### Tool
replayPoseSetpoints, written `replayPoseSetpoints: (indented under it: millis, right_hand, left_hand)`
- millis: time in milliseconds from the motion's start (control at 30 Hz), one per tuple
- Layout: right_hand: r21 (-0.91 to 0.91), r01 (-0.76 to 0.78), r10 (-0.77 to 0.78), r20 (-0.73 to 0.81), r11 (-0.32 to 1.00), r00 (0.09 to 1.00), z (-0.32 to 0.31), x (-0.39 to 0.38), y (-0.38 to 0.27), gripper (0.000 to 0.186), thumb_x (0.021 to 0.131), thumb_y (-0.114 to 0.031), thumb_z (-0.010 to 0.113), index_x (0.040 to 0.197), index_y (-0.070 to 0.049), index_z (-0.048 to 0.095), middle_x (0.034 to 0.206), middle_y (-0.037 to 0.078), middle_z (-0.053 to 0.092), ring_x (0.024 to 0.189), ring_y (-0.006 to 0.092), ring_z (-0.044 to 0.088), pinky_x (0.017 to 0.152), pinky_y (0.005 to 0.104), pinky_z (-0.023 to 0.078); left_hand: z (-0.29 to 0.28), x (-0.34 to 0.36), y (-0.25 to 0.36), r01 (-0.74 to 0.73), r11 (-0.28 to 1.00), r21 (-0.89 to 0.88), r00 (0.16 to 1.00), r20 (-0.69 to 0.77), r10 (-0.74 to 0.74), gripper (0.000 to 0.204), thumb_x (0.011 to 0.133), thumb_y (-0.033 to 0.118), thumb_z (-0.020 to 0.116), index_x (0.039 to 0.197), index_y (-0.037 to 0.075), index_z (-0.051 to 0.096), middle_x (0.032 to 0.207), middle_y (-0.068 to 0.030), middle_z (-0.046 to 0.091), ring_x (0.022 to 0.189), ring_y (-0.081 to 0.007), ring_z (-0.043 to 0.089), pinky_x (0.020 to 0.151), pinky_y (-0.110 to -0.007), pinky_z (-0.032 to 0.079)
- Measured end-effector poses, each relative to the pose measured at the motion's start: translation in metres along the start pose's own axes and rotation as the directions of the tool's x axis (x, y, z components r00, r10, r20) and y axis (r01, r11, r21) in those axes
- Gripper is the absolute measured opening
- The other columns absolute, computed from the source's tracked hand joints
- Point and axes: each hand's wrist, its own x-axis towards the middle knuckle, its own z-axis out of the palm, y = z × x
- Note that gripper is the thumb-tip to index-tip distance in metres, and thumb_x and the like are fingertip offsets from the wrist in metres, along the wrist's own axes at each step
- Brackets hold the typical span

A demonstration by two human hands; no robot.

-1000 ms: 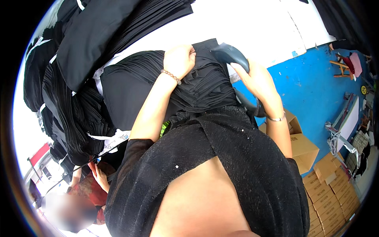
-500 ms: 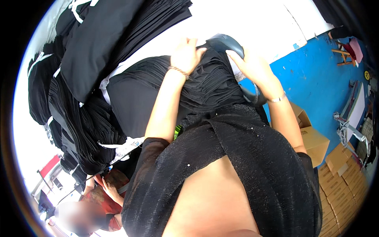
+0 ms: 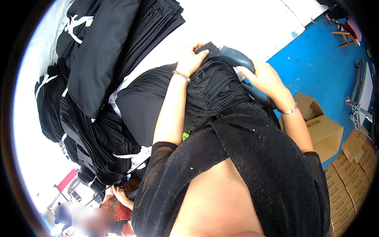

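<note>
Black fabric pieces [image 3: 217, 89] lie layered in a thick stack against my front, their folded edges fanned out. My left hand [image 3: 190, 61], with a beaded bracelet on the wrist, pinches the raised corner of a black cloth piece [image 3: 211, 49] at the stack's far end. In my right hand [image 3: 269, 82] is a rounded dark blue-grey plastic tool [image 3: 237, 59], its nose right beside that corner. My right thumb lies along the tool, while the other fingers are mostly hidden behind it. A dark tube [image 3: 256, 94] runs below the hand toward my body.
More black fabric bundles [image 3: 98, 55], some tied with white strips, fill the left of the white table [image 3: 237, 23]. Open cardboard boxes [image 3: 325, 134] stand at right on the blue floor [image 3: 312, 67], near stacked cartons [image 3: 343, 189]. Another person's hand [image 3: 120, 195] shows at lower left.
My left hand has closed on a cloth corner and lifted it. The tool in my right hand has shifted slightly right and nearer. The whole view has also shifted a little.
</note>
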Motion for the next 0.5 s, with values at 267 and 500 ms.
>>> replayPoseSetpoints:
  millis: [267,500]
  right_hand:
    - [-0.109,-0.009,0.009,0.002,0.994,1.0,0.012,0.02,-0.006,0.065,0.096,-0.059,0.062,0.109,0.004,0.066,0.092,0.027,0.072,0.089,0.043,0.071,0.082,0.0455,0.056]
    - [-0.153,0.035,-0.037,-0.008,0.988,0.999,0.013,0.022,-0.011,0.064,0.095,-0.06,0.063,0.101,0.004,0.066,0.085,0.025,0.07,0.082,0.0423,0.071,0.076,0.0449,0.056]
  left_hand:
    - [0.003,-0.008,-0.002,-0.168,0.979,0.116,0.942,-0.275,0.194,0.01,0.08,0.006,0.08,0.09,0.003,0.078,0.089,-0.0121,0.07,0.084,-0.0248,0.068,0.08,-0.036,0.055]
    - [0.005,-0.01,-0.007,-0.158,0.983,0.092,0.95,-0.256,0.176,0.009,0.082,0.001,0.076,0.091,0.003,0.075,0.088,-0.0118,0.069,0.08,-0.0246,0.067,0.077,-0.035,0.054]
